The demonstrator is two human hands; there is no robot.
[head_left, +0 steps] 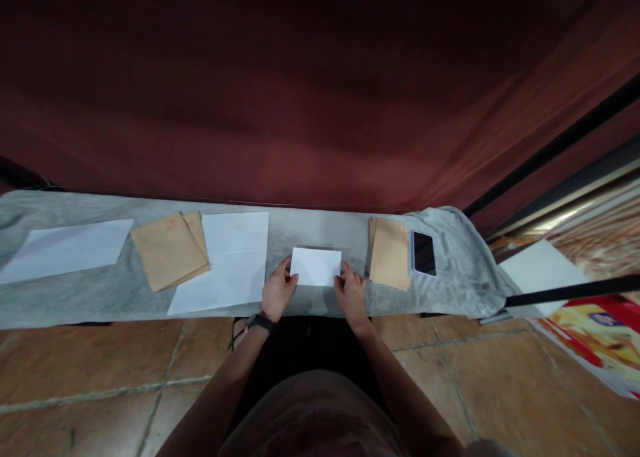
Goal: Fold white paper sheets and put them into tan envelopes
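Note:
A small white rectangle of paper (316, 267), perhaps folded, is held level above the grey cloth in front of me. My left hand (278, 293) pinches its left edge, with the thumb on top and the fingers at the side and beneath. On the opposite edge, my right hand (351, 293) grips it in the same way. Left of my left hand lies a large white sheet (235, 263) with a faint crease across it. To the right of my right hand is a stack of brown envelopes (390, 253).
Two or more brown envelopes (167, 251) overlap the large sheet's left side. Farther left lies another white sheet (75, 247). A phone (424, 253) rests right of the envelope stack. The narrow table's grey cloth (345, 230) meets a dark red curtain (300, 157) behind. Black bars (565, 290) cross at right.

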